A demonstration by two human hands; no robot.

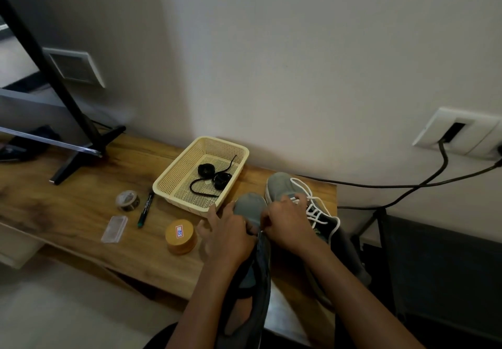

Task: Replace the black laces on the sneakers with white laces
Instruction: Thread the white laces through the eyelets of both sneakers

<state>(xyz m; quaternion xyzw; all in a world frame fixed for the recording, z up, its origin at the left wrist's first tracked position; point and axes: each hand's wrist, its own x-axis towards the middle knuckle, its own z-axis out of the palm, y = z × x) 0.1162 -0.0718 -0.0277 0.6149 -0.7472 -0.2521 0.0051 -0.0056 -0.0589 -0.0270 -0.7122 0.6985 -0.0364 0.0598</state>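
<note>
Where the two hands meet low in the middle of the frame, the right hand (288,226) curls its fingers down onto the throat of the near sneaker (251,208), pinching at its upper edge; a small white speck shows there, too small to name. The left hand (231,230) grips the same sneaker from the other side, some fingers closed on it, two stuck out toward the basket (165,183). The sneaker's grey toe points up the frame, just short of the basket's near corner; its heel hangs past the front edge of the table (68,213) toward the person. Just right of it lies the far sneaker (281,185), threaded with a white lace (316,213), close to the table's right edge. Black laces (214,179) lie coiled in the basket. Left of the hands stand a wooden jar (180,237), a marker (146,208), a tape roll (127,200) and a clear case (114,229), with bare wood beyond them.
</note>
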